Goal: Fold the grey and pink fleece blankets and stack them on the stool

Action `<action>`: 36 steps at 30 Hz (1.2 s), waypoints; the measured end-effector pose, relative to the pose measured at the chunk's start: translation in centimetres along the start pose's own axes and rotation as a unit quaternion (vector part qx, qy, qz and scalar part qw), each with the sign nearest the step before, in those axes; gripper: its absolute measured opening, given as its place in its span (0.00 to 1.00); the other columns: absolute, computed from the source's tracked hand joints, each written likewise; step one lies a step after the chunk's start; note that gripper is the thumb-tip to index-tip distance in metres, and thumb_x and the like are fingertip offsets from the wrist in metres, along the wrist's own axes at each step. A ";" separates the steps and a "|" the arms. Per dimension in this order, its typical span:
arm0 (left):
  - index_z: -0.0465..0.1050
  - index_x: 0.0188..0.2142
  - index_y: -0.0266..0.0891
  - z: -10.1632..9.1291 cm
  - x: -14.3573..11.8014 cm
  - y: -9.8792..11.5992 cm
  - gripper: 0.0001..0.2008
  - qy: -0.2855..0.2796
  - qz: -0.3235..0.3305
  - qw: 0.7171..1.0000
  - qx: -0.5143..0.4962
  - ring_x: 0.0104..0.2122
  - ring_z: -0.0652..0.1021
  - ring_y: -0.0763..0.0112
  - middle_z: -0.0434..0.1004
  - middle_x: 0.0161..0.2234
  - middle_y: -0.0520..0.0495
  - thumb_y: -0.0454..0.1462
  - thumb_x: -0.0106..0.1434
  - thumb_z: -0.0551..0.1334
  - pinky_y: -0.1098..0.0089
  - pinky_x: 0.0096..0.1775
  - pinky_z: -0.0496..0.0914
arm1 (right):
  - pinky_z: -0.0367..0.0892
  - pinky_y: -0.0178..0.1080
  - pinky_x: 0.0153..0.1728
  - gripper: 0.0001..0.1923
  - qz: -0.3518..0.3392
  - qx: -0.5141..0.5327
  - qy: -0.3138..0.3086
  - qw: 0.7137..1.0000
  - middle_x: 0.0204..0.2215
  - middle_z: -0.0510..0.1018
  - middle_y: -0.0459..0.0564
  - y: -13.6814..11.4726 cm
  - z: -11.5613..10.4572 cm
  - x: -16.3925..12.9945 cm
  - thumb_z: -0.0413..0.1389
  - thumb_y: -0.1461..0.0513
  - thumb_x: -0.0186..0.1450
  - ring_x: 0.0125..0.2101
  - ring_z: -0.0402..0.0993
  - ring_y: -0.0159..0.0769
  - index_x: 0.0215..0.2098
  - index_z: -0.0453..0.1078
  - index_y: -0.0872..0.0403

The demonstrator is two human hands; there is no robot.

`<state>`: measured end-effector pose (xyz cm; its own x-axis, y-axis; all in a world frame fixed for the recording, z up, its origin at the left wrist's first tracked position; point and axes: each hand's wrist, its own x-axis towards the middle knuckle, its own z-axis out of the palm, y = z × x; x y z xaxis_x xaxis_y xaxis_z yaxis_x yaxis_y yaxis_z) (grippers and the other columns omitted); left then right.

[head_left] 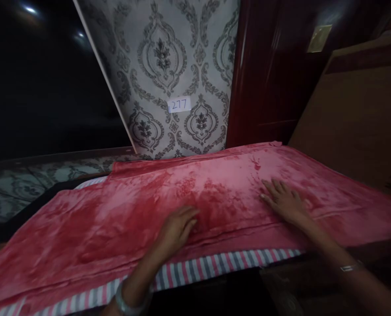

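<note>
A red and pink plush blanket (129,215) lies spread and folded in layers across the surface before me. Over its middle is my left hand (179,226), slightly blurred, fingers loosely extended and nothing held; whether it touches the fabric I cannot tell. Farther right, my right hand (284,199) rests palm down on the blanket with its fingers spread. From under the blanket's near edge shows a striped cloth (208,267) in white, grey and pink.
A large dark screen (44,83) stands at the back left. Patterned wallpaper (162,39) carries a paper label (179,104) reading 277. Glossy dark red panelling (264,66) and a big brown cardboard box (356,118) border the right side.
</note>
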<state>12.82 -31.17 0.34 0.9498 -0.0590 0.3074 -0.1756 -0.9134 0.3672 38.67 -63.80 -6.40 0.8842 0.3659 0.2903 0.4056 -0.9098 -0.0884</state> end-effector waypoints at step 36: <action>0.51 0.72 0.45 -2.0 1.2 -12.4 0.34 -0.056 -0.278 0.930 0.235 0.71 0.50 0.44 0.47 0.73 0.40 0.54 0.72 0.44 0.40 0.65 0.49 | 0.44 0.66 0.66 0.32 -0.328 0.100 -0.131 0.930 0.73 0.45 0.51 -16.6 -0.7 -4.6 0.41 0.45 0.75 0.72 0.36 0.52 0.74 0.49 0.44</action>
<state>15.61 -19.08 -2.06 0.8857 0.4571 0.0814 0.4579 -0.8890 0.0097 27.75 -50.53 -5.60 0.4463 0.8888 0.1043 0.8899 -0.4285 -0.1566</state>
